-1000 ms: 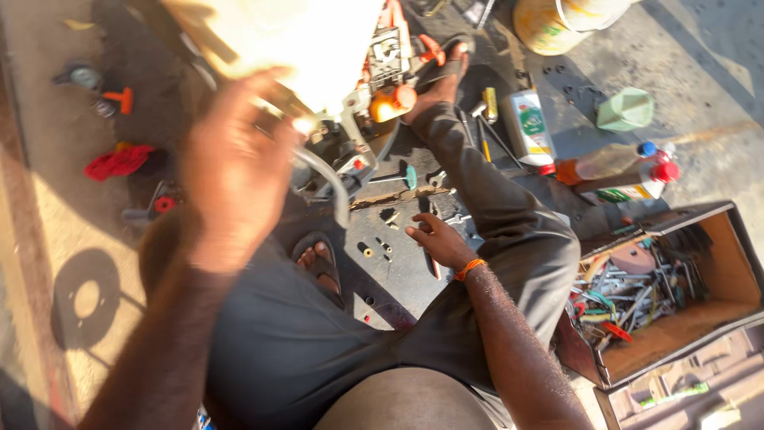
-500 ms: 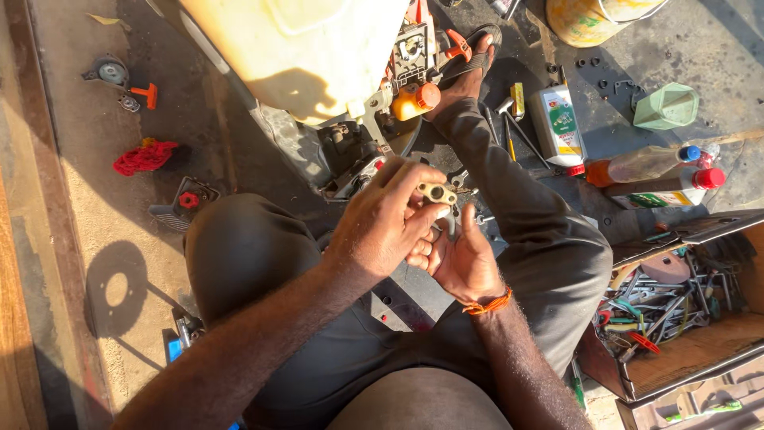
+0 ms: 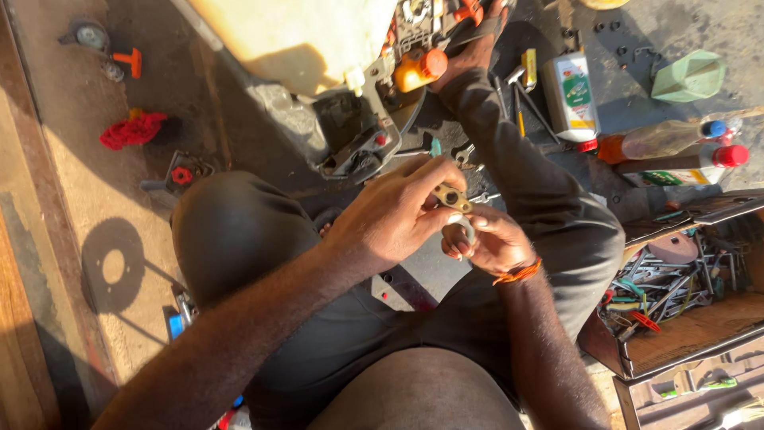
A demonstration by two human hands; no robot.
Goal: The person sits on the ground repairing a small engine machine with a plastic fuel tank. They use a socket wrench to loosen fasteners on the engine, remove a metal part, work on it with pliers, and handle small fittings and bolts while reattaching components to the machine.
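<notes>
A: Both hands now meet over the lap. Left hand came down off the cream plastic tank; grip pinching small brass-coloured metal fitting.
B: Right hand?
A: Curled under the fitting, touching it; fitting-level work w/ both hands.

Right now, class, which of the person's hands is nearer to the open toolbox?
Right. The right hand sits just beside the toolbox; the left hand is farther away, across the lap.

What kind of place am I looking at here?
Probably an outdoor, ground-level repair spot for small engines: an open toolbox full of hand tools, a partly dismantled machine with a pale tank, and oil bottles lying on the stained concrete.
</notes>
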